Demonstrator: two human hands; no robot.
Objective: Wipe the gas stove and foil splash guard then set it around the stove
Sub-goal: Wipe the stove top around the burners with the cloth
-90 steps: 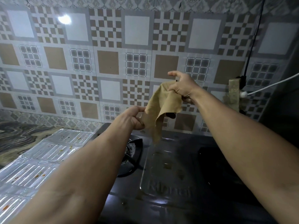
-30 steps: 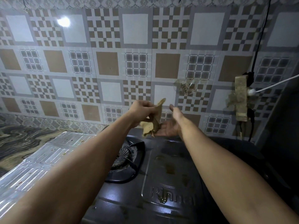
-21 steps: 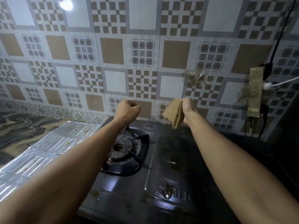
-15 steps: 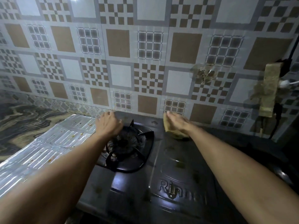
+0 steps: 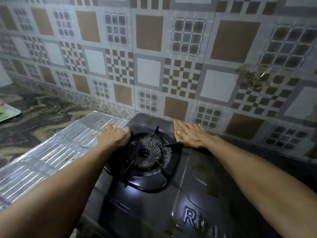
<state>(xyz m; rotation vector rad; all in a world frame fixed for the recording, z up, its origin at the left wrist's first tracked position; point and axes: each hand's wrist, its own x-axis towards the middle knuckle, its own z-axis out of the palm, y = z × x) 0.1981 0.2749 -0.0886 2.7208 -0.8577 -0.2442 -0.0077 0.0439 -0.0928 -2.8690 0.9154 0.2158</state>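
Observation:
A dark gas stove (image 5: 185, 194) fills the lower middle, with its left burner and black pan support (image 5: 145, 153) in view. My right hand (image 5: 193, 136) lies flat with straight fingers on a folded tan cloth (image 5: 177, 130), pressing it onto the stove's back edge by the wall. My left hand (image 5: 115, 137) rests at the stove's left rim, fingers bent over the edge beside the burner. The silver foil splash guard (image 5: 56, 152) lies flat on the counter left of the stove, speckled with orange food spots.
A patterned tiled wall (image 5: 154, 57) stands right behind the stove, with a greasy stain (image 5: 253, 78) at the upper right. The marbled counter (image 5: 34, 114) runs left, where the corner of a white and green item (image 5: 7, 113) shows at the edge.
The cloth was folded between both hands in the air, then passed to my right hand and set down on the stove's back edge. My left hand came down onto the stove's left rim.

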